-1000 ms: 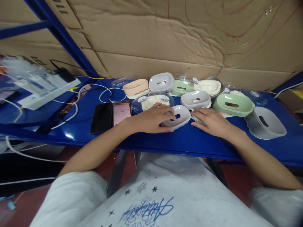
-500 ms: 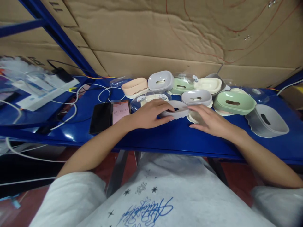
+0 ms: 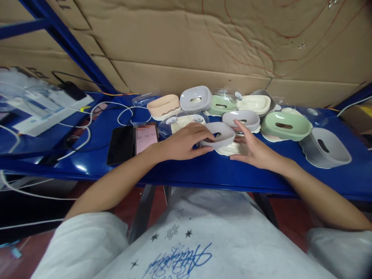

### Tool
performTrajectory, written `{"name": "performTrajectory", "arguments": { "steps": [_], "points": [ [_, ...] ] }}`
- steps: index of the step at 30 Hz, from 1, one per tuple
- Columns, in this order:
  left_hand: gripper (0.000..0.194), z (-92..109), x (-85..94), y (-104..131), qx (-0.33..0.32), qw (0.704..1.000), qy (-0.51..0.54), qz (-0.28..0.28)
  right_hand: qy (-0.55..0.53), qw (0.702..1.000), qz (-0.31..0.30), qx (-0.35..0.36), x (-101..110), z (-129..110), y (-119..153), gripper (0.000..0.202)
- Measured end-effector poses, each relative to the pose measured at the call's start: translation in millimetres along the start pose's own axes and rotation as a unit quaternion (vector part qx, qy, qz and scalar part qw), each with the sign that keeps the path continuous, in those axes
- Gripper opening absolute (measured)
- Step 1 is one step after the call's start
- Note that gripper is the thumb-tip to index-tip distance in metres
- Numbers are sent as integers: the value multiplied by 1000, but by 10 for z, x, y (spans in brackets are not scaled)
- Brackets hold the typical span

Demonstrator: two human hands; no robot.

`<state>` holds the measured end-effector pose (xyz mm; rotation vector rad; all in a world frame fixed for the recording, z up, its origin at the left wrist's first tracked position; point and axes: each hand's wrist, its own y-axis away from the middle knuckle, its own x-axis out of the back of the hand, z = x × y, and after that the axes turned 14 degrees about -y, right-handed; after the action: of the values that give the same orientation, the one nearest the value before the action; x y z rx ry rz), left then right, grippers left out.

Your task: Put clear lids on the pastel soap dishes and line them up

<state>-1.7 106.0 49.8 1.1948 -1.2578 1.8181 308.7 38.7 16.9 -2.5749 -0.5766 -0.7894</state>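
Note:
My left hand (image 3: pixel 186 141) grips the left end of a light grey plastic oval dish (image 3: pixel 226 135) with a slot in its floor. That dish is tilted and raised over a cream dish (image 3: pixel 232 149). My right hand (image 3: pixel 255 149) is to the right of both, thumb and fingers spread apart. Its fingertips come close to the cream dish and the grey rim; whether they touch cannot be made out. Just behind stands another grey slotted dish (image 3: pixel 246 116), its front partly covered by a right finger. A clear lid (image 3: pixel 167 126) lies behind my left hand.
Along the back are a peach dish (image 3: pixel 164 104), a grey dish (image 3: pixel 188 97) and a green dish (image 3: pixel 223 110). At right stand a larger green dish (image 3: pixel 299 133) and a grey one (image 3: pixel 334 155). A phone (image 3: pixel 145 135), black device (image 3: pixel 120 145) and white cables are on the left.
My left hand has tilted and lifted the grey dish, so more of the cream dish shows under it. My right hand has come off the grey dish's end, fingers spreading.

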Motion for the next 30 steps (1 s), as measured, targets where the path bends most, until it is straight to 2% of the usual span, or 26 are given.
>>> {"name": "performTrajectory", "arguments": {
  "steps": [3, 5, 8, 10, 12, 14, 20, 22, 27, 30],
  "points": [
    [29, -6, 7, -2, -1, 1000, 5, 3, -30, 999, 12, 23, -76, 87, -44, 118],
    [30, -14, 24, -1, 11, 1000, 6, 17, -21, 999, 11, 37, -47, 119, -53, 119],
    [29, -19, 54, 1, 25, 998, 12, 49, 70, 997, -15, 39, 106, 85, -21, 112],
    [29, -13, 66, 0, 23, 998, 18, 61, 138, 990, -29, 17, 234, 31, 24, 105],
    [29, -3, 65, -2, 22, 998, 28, 55, 156, 987, -34, -16, 334, -7, 68, 103],
    [30, 7, 51, -5, 21, 998, 37, 39, 128, 990, -40, -33, 377, -12, 95, 106],
    [24, 1, -37, -2, -19, 999, 33, 5, 58, 997, -49, -4, 257, 47, 50, 101],
    [23, -13, -70, 3, -34, 999, 23, -7, 73, 996, -42, 13, 214, 49, 33, 96],
    [20, -37, -134, 10, -54, 998, -8, -43, 138, 988, -52, 43, 170, 31, 34, 67],
    [19, -35, -153, 11, -62, 997, -19, -48, 165, 983, -56, 55, 164, 10, 37, 64]
  ]
}}
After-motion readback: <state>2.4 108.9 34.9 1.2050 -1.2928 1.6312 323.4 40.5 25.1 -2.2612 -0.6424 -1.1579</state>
